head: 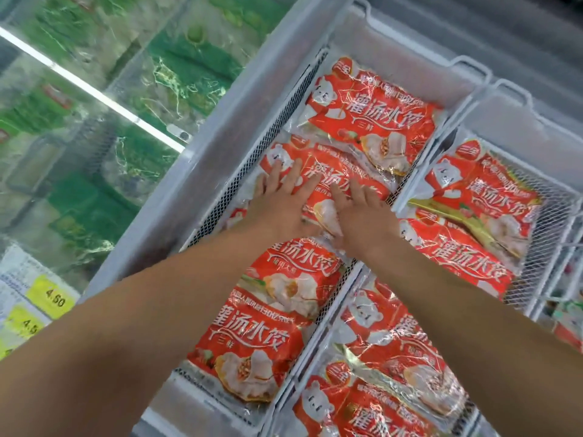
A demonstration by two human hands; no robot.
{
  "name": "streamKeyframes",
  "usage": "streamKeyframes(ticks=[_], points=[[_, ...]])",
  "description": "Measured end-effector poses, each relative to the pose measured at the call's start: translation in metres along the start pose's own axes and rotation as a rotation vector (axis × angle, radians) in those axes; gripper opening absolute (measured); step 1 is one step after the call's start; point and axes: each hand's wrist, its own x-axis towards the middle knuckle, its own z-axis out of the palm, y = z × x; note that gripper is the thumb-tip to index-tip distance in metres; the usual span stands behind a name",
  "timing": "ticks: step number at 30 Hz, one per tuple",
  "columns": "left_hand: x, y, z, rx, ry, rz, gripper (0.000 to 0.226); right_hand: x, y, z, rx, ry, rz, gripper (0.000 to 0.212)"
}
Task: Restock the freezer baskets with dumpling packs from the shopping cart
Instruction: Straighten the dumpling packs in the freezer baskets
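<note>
Two hands lie flat on one red dumpling pack (344,181) in the middle of the left freezer basket (252,152); the left hand (284,200) has its fingers straight and spread over the bear printed on the pack, and the right hand (359,209) has its fingers straight on the pack's nearer half — neither curls round anything, both simply press. My reading is that the pack is being smoothed down so it sits level with its neighbours and leaves room for more on top. Against that basket as landmark: a second pack (369,121) lies at its far end, a third pack (268,335) at its near end, and the pressed pack overlaps both. The pressed pack's long axis runs across the basket, slightly skewed; its lettering reads from the basket's mesh wall toward the divider, bear end by the mesh. Beyond the divider, the right baskets (552,216) hold more red packs, tilted and overlapping. Outside the mesh wall, green packs (189,67) show under glass; the shopping cart is out of view.
</note>
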Motion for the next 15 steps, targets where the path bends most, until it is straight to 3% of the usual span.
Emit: streamKeyframes(ticks=[6, 8, 11, 13, 15], points=[[0.002, 0.001, -0.017, -0.040, -0.036, -0.011, 0.110, -0.002, 0.004, -0.011, -0.037, -0.004, 0.008, 0.111], [-0.001, 0.004, -0.021, -0.073, -0.014, -0.027, 0.106, -0.005, 0.006, -0.020, -0.037, 0.012, -0.047, 0.101], [0.005, 0.015, -0.036, -0.171, 0.219, -0.058, 0.086, -0.005, 0.034, -0.044, 0.044, 0.191, -0.100, 0.068], [0.022, 0.026, -0.051, -0.195, 0.363, -0.036, 0.077, 0.002, 0.060, -0.061, 0.146, 0.290, -0.069, 0.063], [0.049, 0.039, -0.068, -0.206, 0.392, -0.003, 0.079, 0.016, 0.086, -0.075, 0.205, 0.324, -0.030, 0.070]])
